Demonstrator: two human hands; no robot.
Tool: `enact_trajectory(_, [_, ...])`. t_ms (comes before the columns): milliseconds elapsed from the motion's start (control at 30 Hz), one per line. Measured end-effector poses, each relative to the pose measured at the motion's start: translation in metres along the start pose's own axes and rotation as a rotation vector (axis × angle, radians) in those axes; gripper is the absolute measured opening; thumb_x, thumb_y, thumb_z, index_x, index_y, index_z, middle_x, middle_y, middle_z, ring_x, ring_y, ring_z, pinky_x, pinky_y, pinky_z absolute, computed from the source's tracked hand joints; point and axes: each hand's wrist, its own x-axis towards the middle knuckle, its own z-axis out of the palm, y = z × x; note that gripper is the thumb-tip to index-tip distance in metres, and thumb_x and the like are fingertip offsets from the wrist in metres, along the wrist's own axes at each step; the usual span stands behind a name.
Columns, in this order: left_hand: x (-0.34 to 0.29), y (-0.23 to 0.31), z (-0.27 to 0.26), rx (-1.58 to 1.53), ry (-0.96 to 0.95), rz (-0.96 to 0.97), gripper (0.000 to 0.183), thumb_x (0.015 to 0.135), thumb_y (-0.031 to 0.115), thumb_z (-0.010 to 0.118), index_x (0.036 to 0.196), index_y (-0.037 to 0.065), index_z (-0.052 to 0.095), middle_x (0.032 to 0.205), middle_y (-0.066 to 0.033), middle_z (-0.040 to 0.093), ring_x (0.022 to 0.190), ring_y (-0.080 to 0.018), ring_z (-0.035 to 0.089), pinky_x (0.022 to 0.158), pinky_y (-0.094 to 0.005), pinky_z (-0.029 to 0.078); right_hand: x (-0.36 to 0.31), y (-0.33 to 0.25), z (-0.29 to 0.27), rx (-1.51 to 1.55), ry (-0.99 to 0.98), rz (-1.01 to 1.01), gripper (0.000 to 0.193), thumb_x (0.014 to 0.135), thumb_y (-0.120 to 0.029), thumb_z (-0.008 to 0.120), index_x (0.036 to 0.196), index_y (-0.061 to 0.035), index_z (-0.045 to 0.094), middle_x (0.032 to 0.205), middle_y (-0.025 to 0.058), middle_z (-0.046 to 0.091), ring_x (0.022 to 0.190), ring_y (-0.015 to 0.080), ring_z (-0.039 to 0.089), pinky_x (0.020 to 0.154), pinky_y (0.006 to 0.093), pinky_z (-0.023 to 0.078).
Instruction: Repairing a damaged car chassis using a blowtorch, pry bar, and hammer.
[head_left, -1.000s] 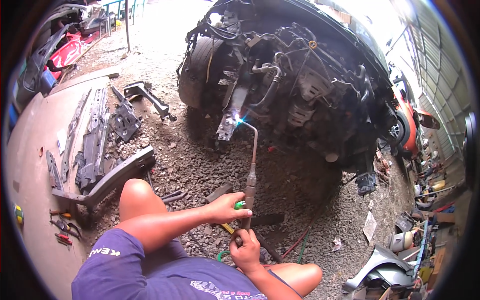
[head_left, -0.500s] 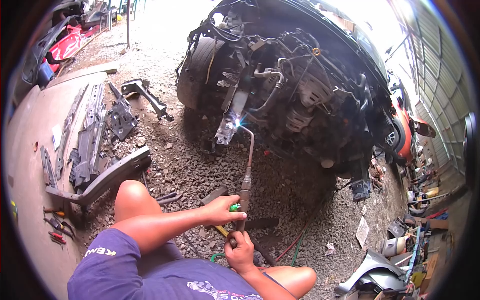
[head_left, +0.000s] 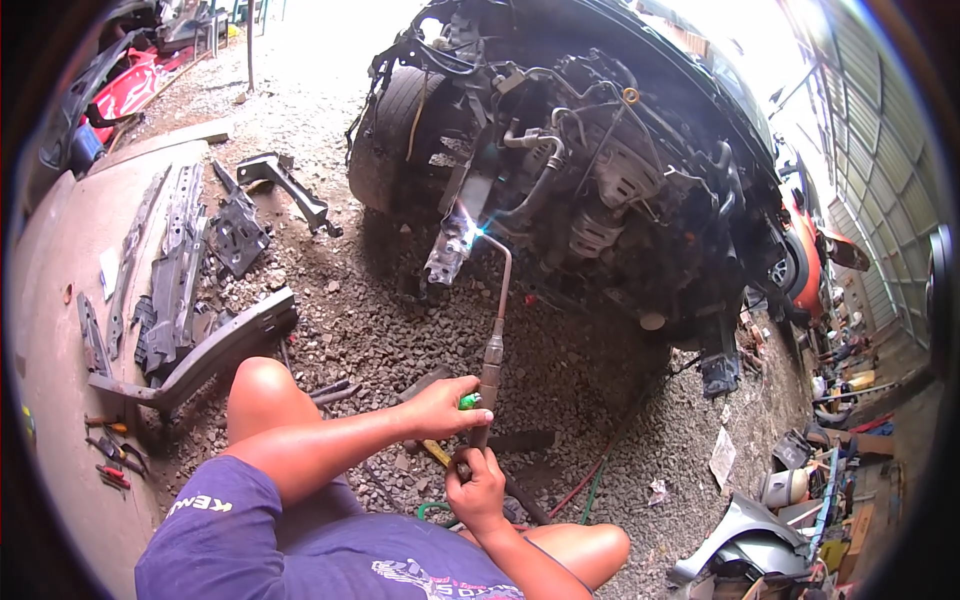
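A long gas torch (head_left: 492, 362) with a bent copper-coloured neck reaches forward from my two hands. My right hand (head_left: 477, 492) is wrapped round the rear of its handle, near where hoses trail away. Higher up, my left hand (head_left: 440, 408) is closed at the green knob (head_left: 469, 401) on the torch, its thumb against the body. Bright blue-white flame (head_left: 478, 232) burns at the tip, against the end of a bare metal frame rail (head_left: 447, 255) on a dismantled car front. Glare hides the exact contact spot.
The dark car front (head_left: 620, 190) with exposed pipes fills the upper middle. Gravel (head_left: 380, 340) lies below it. Left are removed metal panels (head_left: 180, 270), a curved bumper beam (head_left: 225, 345) and pliers (head_left: 112, 477). A silver fender (head_left: 735, 540) and scrap lie at right.
The torch tip has shifted slightly up and right along the rail end, and the bright glow on the metal has spread. Both hands keep their hold; the whole view has shifted a little.
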Motion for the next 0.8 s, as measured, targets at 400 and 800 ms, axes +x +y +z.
enact_trajectory(400, [0.0019,0.0006,-0.0049,-0.072,-0.029,-0.053,0.044,0.098,0.04,0.085,0.112,0.001,0.068,0.098,-0.0173,0.074,0.089,-0.025,0.073,0.081,-0.0438,0.058,0.0038,0.003,0.0035,0.012,0.002,-0.021,0.02,0.085,0.0,0.076,0.102,-0.0082,0.069,0.094,0.0171,0.067,0.079,0.0394,0.069,0.07,0.0491,0.056])
enact_trajectory(800, [-0.0006,-0.0005,-0.0023,-0.029,-0.029,-0.046,0.045,0.098,0.04,0.084,0.117,0.002,0.07,0.105,-0.0188,0.074,0.1,-0.0269,0.074,0.091,-0.0444,0.057,0.0,0.0033,0.0001,0.008,-0.009,-0.022,0.019,0.086,-0.001,0.076,0.102,-0.0088,0.069,0.094,0.0175,0.066,0.079,0.0405,0.069,0.07,0.0496,0.057])
